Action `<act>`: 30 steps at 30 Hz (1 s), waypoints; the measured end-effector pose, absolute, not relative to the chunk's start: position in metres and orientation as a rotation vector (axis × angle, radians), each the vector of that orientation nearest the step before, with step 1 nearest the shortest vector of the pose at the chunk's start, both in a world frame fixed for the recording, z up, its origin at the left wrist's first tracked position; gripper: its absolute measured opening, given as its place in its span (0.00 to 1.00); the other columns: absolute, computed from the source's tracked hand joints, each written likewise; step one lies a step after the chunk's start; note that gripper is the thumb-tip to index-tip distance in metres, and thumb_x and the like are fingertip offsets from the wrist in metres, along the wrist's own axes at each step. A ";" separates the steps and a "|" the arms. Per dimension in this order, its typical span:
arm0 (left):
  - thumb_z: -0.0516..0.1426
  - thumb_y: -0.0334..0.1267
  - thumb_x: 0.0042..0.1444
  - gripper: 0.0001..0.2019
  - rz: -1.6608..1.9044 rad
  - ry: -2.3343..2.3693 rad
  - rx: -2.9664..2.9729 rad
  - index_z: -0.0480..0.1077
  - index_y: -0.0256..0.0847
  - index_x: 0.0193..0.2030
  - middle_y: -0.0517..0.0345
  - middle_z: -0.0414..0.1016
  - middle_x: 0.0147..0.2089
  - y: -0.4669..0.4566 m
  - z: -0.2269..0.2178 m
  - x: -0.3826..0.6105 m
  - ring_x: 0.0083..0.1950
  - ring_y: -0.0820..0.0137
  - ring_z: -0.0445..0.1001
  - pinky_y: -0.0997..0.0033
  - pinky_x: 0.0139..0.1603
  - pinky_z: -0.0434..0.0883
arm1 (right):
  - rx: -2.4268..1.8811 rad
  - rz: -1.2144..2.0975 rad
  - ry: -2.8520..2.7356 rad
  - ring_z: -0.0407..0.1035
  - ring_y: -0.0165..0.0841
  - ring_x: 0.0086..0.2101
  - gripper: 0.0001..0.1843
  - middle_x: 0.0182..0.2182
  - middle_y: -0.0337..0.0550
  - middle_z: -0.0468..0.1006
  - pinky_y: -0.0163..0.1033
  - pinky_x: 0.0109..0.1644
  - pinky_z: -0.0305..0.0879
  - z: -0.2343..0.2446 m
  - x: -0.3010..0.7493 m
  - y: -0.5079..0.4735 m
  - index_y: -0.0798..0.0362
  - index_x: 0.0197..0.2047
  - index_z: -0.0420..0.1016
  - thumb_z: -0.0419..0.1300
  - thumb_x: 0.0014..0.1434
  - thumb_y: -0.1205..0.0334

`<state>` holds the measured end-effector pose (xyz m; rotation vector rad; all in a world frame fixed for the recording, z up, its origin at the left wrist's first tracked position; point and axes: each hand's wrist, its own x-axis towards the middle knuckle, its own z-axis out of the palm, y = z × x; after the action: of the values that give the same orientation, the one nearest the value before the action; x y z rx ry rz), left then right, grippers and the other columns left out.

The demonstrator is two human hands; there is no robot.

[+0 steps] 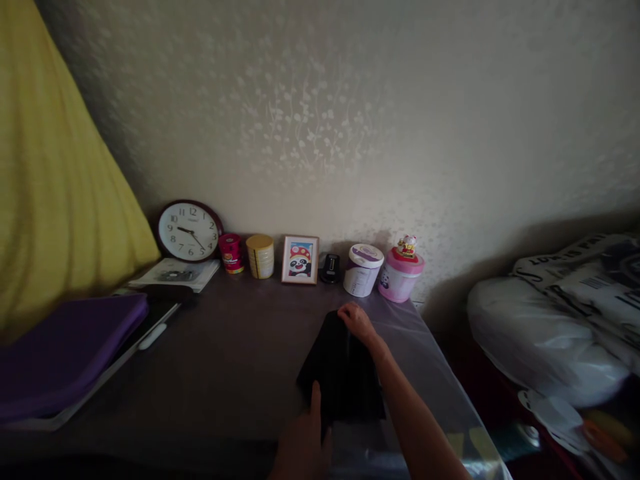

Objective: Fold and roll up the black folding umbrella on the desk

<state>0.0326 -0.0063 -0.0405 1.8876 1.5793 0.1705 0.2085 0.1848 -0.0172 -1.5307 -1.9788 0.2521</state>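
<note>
A black folded cloth point(340, 373) lies on the dark table point(230, 353), near its right side. My right hand point(356, 320) reaches out to the cloth's far edge, with its fingers curled down onto the fabric. My left hand point(303, 440) rests at the cloth's near edge, its index finger stretched out and pressing on the fabric while the other fingers stay hidden below the frame.
Along the wall stand a round clock point(189, 231), a red can point(231, 253), a yellow can point(261, 256), a framed panda picture point(300, 259), a white tub point(363, 269) and a pink jar point(401, 275). A purple pad point(65, 347) lies left. Plastic bags point(545, 340) pile up right.
</note>
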 end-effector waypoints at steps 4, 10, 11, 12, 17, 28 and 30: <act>0.45 0.38 0.55 0.34 0.181 1.589 1.900 0.33 0.33 0.65 0.43 0.72 0.47 -0.006 -0.042 0.033 0.44 0.62 0.72 0.65 0.42 0.64 | -1.606 0.158 -1.847 0.67 0.31 0.35 0.09 0.33 0.44 0.72 0.36 0.41 0.62 -0.019 0.203 0.177 0.56 0.34 0.71 0.50 0.57 0.66; 0.45 0.37 0.56 0.33 0.133 1.604 1.988 0.34 0.31 0.65 0.43 0.73 0.46 -0.008 -0.040 0.033 0.43 0.63 0.72 0.68 0.42 0.64 | -1.572 0.012 -1.869 0.65 0.35 0.44 0.11 0.43 0.48 0.72 0.42 0.50 0.59 -0.029 0.184 0.126 0.54 0.41 0.71 0.50 0.58 0.65; 0.46 0.36 0.56 0.33 0.137 1.609 1.998 0.35 0.30 0.65 0.43 0.73 0.46 -0.009 -0.039 0.033 0.44 0.64 0.72 0.69 0.43 0.64 | -1.537 -0.022 -1.922 0.63 0.36 0.47 0.12 0.45 0.48 0.72 0.43 0.52 0.57 -0.031 0.178 0.117 0.54 0.42 0.71 0.50 0.58 0.65; 0.46 0.35 0.56 0.33 0.150 1.612 2.006 0.35 0.30 0.65 0.43 0.72 0.46 -0.010 -0.039 0.033 0.44 0.64 0.72 0.69 0.43 0.64 | -1.511 -0.042 -1.967 0.61 0.36 0.50 0.12 0.47 0.47 0.71 0.44 0.54 0.55 -0.033 0.171 0.108 0.53 0.44 0.71 0.50 0.58 0.65; 0.44 0.36 0.56 0.31 0.239 1.624 2.036 0.39 0.23 0.64 0.37 0.71 0.48 -0.013 -0.046 0.033 0.46 0.61 0.72 0.67 0.44 0.65 | -1.444 0.062 -2.181 0.57 0.33 0.55 0.13 0.45 0.39 0.74 0.46 0.60 0.44 -0.033 0.143 0.074 0.49 0.41 0.74 0.49 0.61 0.64; 0.54 0.38 0.48 0.44 0.917 1.417 1.898 0.27 0.36 0.64 0.41 0.41 0.67 -0.007 -0.073 0.015 0.66 0.61 0.46 0.59 0.62 0.52 | -1.255 0.125 -2.504 0.65 0.29 0.45 0.11 0.34 0.39 0.77 0.40 0.61 0.43 -0.032 0.128 0.033 0.52 0.37 0.73 0.49 0.59 0.68; 0.56 0.36 0.45 0.46 0.896 1.366 1.904 0.29 0.39 0.65 0.43 0.43 0.67 -0.004 -0.070 0.013 0.66 0.60 0.46 0.58 0.62 0.51 | -1.221 0.123 -2.519 0.66 0.30 0.40 0.10 0.32 0.41 0.76 0.40 0.59 0.47 -0.034 0.127 0.030 0.53 0.36 0.73 0.51 0.57 0.68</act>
<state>0.0128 -0.0039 -0.0702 1.9042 1.3660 0.8962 0.1268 0.0302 -0.0339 -1.2209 -2.5186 0.1230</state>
